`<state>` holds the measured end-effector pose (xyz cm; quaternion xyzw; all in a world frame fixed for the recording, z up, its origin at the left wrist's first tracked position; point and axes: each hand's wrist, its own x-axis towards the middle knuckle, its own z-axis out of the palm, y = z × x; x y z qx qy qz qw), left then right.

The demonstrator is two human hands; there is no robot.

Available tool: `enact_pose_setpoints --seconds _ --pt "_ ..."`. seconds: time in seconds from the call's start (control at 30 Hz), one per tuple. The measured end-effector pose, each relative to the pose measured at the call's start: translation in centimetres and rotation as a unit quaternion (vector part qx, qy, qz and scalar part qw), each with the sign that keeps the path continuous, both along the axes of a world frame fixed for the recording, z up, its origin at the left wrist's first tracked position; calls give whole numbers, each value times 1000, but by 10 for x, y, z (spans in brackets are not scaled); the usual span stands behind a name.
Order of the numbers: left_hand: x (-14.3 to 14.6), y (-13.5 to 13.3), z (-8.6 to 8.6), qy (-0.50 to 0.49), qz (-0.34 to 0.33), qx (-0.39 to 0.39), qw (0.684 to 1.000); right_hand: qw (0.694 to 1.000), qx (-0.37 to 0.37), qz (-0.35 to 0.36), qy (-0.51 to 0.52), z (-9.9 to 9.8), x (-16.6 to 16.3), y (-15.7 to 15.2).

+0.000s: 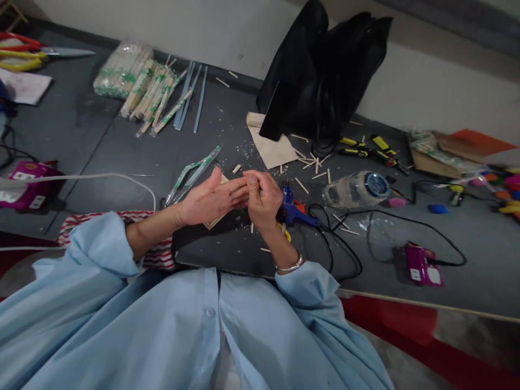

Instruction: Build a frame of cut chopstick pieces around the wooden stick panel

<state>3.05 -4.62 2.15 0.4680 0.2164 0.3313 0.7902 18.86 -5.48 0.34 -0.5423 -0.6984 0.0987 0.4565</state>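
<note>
My left hand (211, 199) is stretched out with the palm showing, its fingers straight and holding nothing. My right hand (265, 199) is closed around the fingertips of the left. Under them, mostly hidden, lies a small piece made of wooden sticks (214, 221). Torn green-and-clear chopstick wrappers (194, 172) lie beside my left hand. Close to my right hand is a blue glue gun (299, 213) with an orange part. A short wooden piece (236, 169) rests just beyond the hands.
Wrapped chopsticks (152, 92) and blue-grey strips (200, 100) lie at the back left. A black bag (325, 70), a phone (277, 111) and cut sticks (314, 162) are behind. A plastic jar (353, 189), black cable (406, 216), pliers (374, 150) and purple box (423, 265) sit right.
</note>
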Motion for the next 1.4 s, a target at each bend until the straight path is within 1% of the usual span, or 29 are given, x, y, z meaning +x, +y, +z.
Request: enact_pose_setpoints --seconds 0.07,0.13,0.2,0.23,0.27,0.33,0.4,0.43,0.47,0.5,0.57,0.67,0.8,0.87,1.03,1.23,1.4 --pt "0 -1 1 -10 -26 6 1000 1000 -3 -10 0 0 -2 -1" --pt "0 -2 1 -10 -38 16 999 999 -15 -31 10 0 -2 -1" --pt "-2 -1 1 -1 -31 29 999 997 -28 -61 32 0 1 1" --pt "-4 0 0 9 -12 35 999 995 -32 -78 45 0 4 3" --pt "-5 2 0 24 21 41 999 994 -34 -92 55 -1 7 5" --pt "-9 8 -4 69 130 57 987 993 -33 -97 58 -3 14 10" --pt "-11 15 -11 112 261 77 956 997 -31 -70 25 -7 18 14" --pt "-12 19 -14 128 306 87 939 998 -31 -50 -6 -9 19 17" --pt "-12 22 -18 140 337 92 927 998 -35 -32 -44 -11 20 18" --pt "-13 25 -22 153 352 98 918 995 -43 -18 -84 -14 19 20" --pt "-12 27 -27 182 355 124 908 985 -73 -1 -154 -17 18 22" --pt "-11 25 -31 245 334 203 887 970 -121 -1 -212 -19 17 23" --pt "-11 24 -33 327 296 324 837 959 -138 -27 -245 -21 20 23" --pt "-11 25 -36 343 274 358 824 959 -138 -27 -246 -22 21 24" --pt "-9 25 -41 362 238 378 818 957 -153 -27 -245 -23 22 27" --pt "-10 26 -43 366 244 373 817 952 -175 -29 -248 -20 20 30" --pt "-12 28 -42 369 251 379 811 960 -154 -25 -231 -24 23 31"
